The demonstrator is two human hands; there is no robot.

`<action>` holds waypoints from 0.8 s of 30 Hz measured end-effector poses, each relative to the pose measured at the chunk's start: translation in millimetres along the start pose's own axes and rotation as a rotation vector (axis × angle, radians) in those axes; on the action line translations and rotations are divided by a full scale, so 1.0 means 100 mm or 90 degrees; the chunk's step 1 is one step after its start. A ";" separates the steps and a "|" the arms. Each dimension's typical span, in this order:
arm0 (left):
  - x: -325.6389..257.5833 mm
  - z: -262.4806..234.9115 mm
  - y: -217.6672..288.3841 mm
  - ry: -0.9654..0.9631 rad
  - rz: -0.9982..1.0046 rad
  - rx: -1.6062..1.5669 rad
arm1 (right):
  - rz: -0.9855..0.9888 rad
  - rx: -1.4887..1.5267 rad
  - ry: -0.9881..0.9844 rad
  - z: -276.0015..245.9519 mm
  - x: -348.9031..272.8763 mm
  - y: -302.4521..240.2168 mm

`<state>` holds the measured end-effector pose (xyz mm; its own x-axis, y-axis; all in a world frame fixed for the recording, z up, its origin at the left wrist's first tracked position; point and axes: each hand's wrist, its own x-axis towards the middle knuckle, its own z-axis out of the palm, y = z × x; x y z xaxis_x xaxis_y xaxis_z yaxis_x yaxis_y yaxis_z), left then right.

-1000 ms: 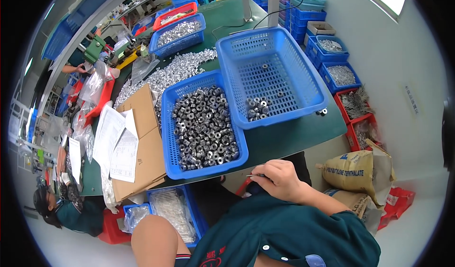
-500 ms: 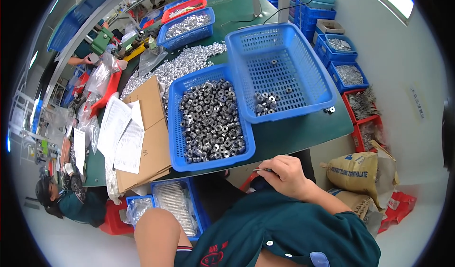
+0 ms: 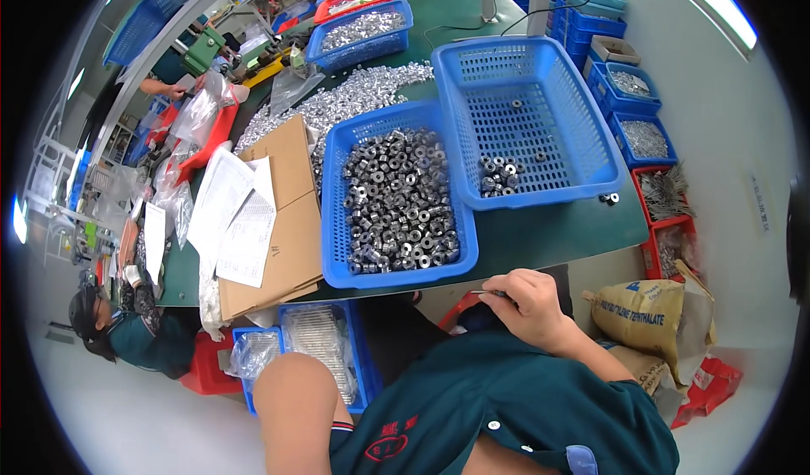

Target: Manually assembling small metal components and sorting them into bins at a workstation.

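My right hand [image 3: 535,308] is closed in front of the table's near edge, above my lap. Between its thumb and finger it pinches a thin metal piece [image 3: 485,292]; only a short end shows, so its exact kind is unclear. Just beyond lies a blue basket [image 3: 396,279] heaped with small ring-shaped metal parts [image 3: 401,197]. Beside it on the right stands a larger blue basket [image 3: 582,150], with a small cluster of the same parts [image 3: 499,174] in one corner and a few loose ones. My left arm [image 3: 297,399] is bent at the lower edge; its hand is out of view.
Cardboard sheets [image 3: 287,230] with papers [image 3: 246,247] lie left of the baskets. Behind them spreads a pile of shiny metal pieces [image 3: 363,89]. Filled sacks [image 3: 637,315] stand at the right. A co-worker [image 3: 139,336] sits at the far left.
The whole view has shifted, so the table and baskets appear further right and slightly higher. My right hand keeps its pinch on the thin metal piece.
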<state>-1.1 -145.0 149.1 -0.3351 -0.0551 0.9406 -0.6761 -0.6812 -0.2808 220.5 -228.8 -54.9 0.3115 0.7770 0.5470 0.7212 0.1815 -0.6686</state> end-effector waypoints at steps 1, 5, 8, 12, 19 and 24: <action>-0.03 0.04 -0.05 0.013 0.028 -0.031 | 0.003 -0.001 -0.002 -0.01 0.00 -0.01; -0.03 0.08 -0.08 -0.008 0.061 -0.072 | -0.006 0.005 -0.003 0.00 0.01 -0.03; 0.00 0.06 -0.06 -0.027 0.065 -0.069 | -0.010 0.006 -0.005 0.00 0.01 -0.03; -0.04 -0.01 -0.04 -0.021 0.051 0.037 | 0.004 -0.003 0.002 -0.03 0.00 0.02; -0.02 -0.07 0.03 -0.074 0.007 0.129 | -0.010 0.016 -0.004 -0.02 0.05 -0.02; -0.47 -0.31 -0.23 0.011 -0.204 0.094 | 0.003 0.034 0.005 -0.04 0.01 0.01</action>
<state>10.2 -103.8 105.6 -0.1328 0.1894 0.9729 -0.6472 -0.7600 0.0596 224.1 -230.3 -53.3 0.3207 0.7731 0.5473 0.6850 0.2098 -0.6977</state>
